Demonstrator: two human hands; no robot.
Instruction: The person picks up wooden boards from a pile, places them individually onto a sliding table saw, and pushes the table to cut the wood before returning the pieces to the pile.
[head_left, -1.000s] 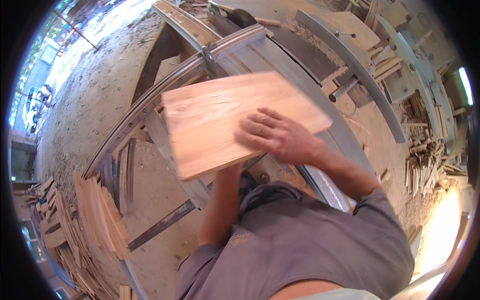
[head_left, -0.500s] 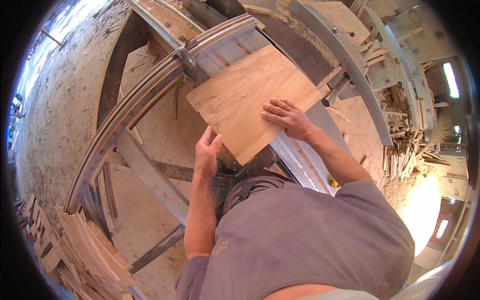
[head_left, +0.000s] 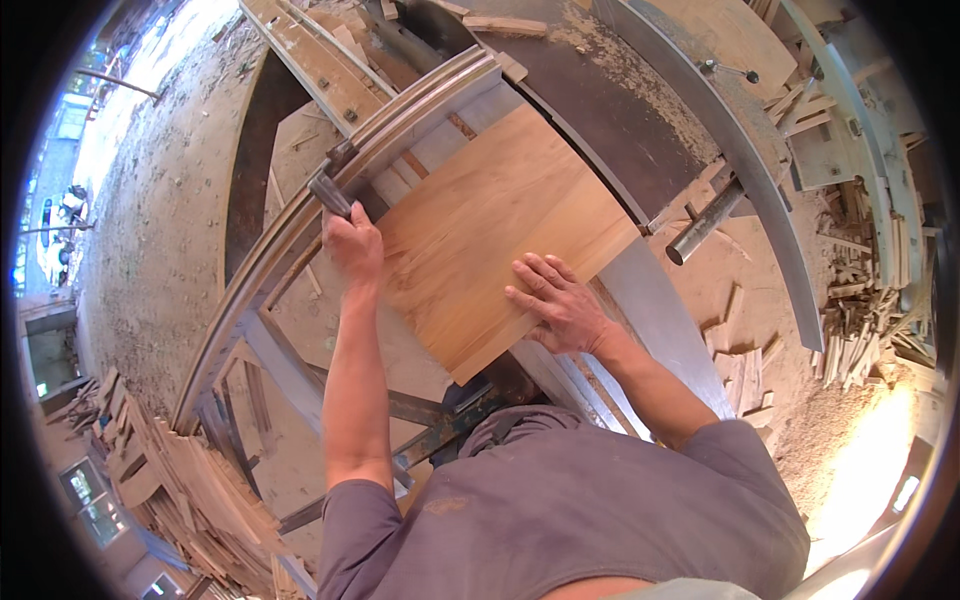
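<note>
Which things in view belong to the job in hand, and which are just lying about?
In the job:
- wooden panel, under the right hand
- cylindrical metal fitting, at the left hand
- metal rail

Lying about:
- wood strips, lower left
- wood offcuts, right

the board (head_left: 490, 220) lies on the machine table (head_left: 655, 315), rail (head_left: 420, 108) to its left, scrap pile (head_left: 860, 335) to its right.

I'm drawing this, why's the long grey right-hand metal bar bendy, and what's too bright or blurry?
Head view: the long grey metal bar curves, probably from fisheye bending; head view: white glare at lower right and also upper left; head view: the bare left hand looks slightly blurred.
</note>
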